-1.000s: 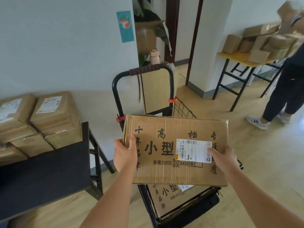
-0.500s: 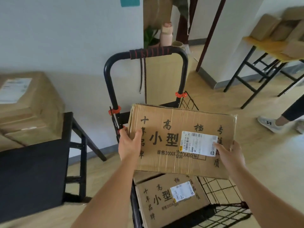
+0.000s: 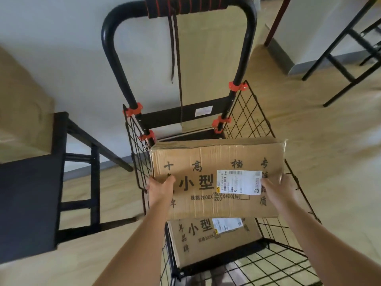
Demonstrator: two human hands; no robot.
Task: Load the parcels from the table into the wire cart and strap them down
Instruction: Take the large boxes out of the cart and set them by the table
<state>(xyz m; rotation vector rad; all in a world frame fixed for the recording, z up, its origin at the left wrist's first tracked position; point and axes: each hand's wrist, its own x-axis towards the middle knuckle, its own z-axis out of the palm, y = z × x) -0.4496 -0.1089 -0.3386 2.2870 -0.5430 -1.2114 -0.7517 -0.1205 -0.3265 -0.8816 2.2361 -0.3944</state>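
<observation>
I hold a flat cardboard parcel [image 3: 206,162] with black printed characters and a white shipping label, level above the black wire cart [image 3: 251,112]. My left hand [image 3: 159,187] grips its left edge, thumb on top. My right hand [image 3: 278,187] grips its right edge. Underneath, a second similar parcel [image 3: 206,242] lies on the cart's floor, mostly covered by the one I hold. A dark strap [image 3: 175,48] hangs from the cart's handle [image 3: 185,7].
A black table [image 3: 26,203] stands at the left with a blurred cardboard parcel [image 3: 18,112] on it. Another black table's legs [image 3: 340,58] show at the top right. The white wall lies behind the cart, wooden floor around.
The parcel has come down lower between the cart's wire sides, closer to the parcel on the floor. My view has tilted down and nearer the cart.
</observation>
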